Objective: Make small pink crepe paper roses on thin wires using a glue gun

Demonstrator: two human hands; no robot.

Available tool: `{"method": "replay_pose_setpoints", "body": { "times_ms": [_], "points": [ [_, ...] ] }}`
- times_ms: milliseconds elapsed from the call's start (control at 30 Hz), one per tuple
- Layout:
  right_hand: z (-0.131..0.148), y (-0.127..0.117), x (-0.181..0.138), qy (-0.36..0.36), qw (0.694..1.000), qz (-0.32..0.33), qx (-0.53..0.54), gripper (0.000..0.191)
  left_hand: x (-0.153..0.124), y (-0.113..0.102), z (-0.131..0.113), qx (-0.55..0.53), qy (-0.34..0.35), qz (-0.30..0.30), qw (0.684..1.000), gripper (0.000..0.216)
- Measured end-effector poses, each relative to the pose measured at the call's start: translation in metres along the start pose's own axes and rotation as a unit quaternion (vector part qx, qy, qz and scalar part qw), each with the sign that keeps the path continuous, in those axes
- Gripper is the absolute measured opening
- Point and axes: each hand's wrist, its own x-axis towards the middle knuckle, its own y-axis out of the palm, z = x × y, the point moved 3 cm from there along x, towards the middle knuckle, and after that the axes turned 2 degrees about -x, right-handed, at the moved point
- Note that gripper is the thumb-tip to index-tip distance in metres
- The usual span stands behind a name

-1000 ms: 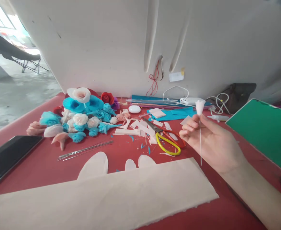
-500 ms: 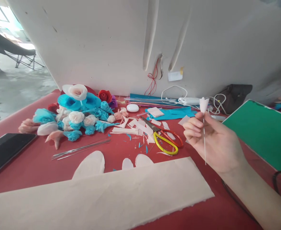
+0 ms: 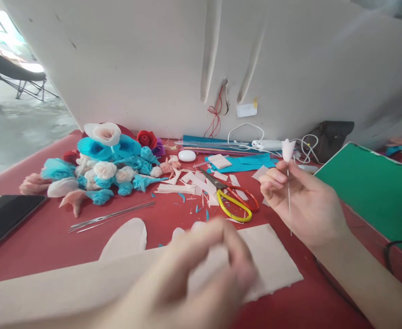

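Observation:
My right hand (image 3: 313, 208) pinches a small pale pink crepe-paper flower bud (image 3: 288, 150) at its base. The bud stands upright, and its thin wire stem (image 3: 290, 210) hangs down in front of the palm. My left hand (image 3: 201, 269) is smeared by motion above a long pale paper strip (image 3: 272, 256). Its fingers are curved, but whether they meet or hold anything cannot be made out. Behind the strip lies a rounded paper petal (image 3: 127, 237); smaller petals (image 3: 178, 234) are partly hidden by the left hand. Scissors (image 3: 230, 196) with yellow and red handles lie beyond.
Paper flowers (image 3: 104, 170) in blue, white, pink and red are heaped at the back left. Several wires (image 3: 111, 217) and a black phone (image 3: 8, 219) lie nearer. Paper scraps (image 3: 201, 183) surround the scissors. A green board (image 3: 368, 192) stands right, near white cables (image 3: 245, 130).
My left hand has come into view from the bottom, over the paper strip. My right hand still holds the bud in much the same place. The view has shifted slightly.

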Motion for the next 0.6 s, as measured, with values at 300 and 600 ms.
{"method": "replay_pose_setpoints", "body": {
  "times_ms": [300,600],
  "points": [
    [-0.003,0.008,-0.003,-0.028,0.996,0.004,-0.088,0.023,0.125,0.006,-0.048,0.200,0.030,-0.018,0.979,0.012],
    [-0.002,0.012,-0.008,-0.088,0.963,0.023,-0.254,0.028,0.127,0.010,-0.046,0.153,0.008,-0.019,0.988,0.013]
  ]
}}
